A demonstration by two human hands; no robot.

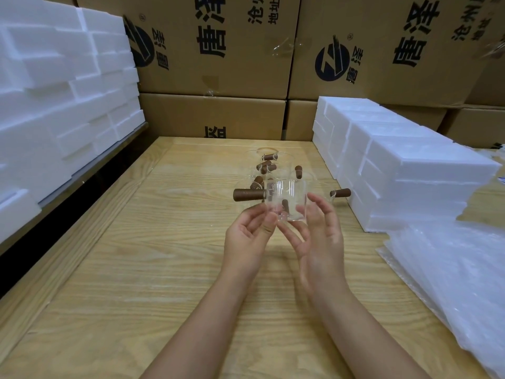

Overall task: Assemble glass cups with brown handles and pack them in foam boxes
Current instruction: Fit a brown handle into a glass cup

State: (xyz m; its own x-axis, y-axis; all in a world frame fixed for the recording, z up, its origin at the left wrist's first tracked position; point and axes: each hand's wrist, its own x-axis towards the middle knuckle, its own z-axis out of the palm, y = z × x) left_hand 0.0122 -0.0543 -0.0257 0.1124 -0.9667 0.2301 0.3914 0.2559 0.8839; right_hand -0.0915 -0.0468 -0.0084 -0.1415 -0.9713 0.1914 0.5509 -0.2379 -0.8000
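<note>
The cup [287, 199] is held up over the middle of the table [136, 255], between both hands. It is a short, clear, straight-sided glass, upright or nearly so. The wood grain and the fingers show through its wall. A brown handle [248, 194], a stubby ribbed cylinder, sticks out level from its upper left side.

The left hand [247, 239] is below and left of the cup, palm up, its fingers curled in. The thumb and forefinger seem to pinch the lower left edge of the base, though the clear glass makes the contact hard to read. The right hand [321, 242] stands on edge at the right, palm facing left, its fingers spread and only lightly bent. One finger reaches under the base and the others lie against the right wall, so this hand cradles rather than clasps.

Just beyond, on the table, stand the other cups [269, 165] in a loose cluster, their brown handles pointing various ways. One more handle shows to the right, near the foam.

The table is pale wood with a strong grain. White foam boxes [404, 170] are stacked along its right side, and a taller foam pile [54, 91] fills the left. Clear plastic bags [459, 274] lie in a heap at the near right. Brown cartons [218, 64] with dark printed characters form a wall at the far end
</note>
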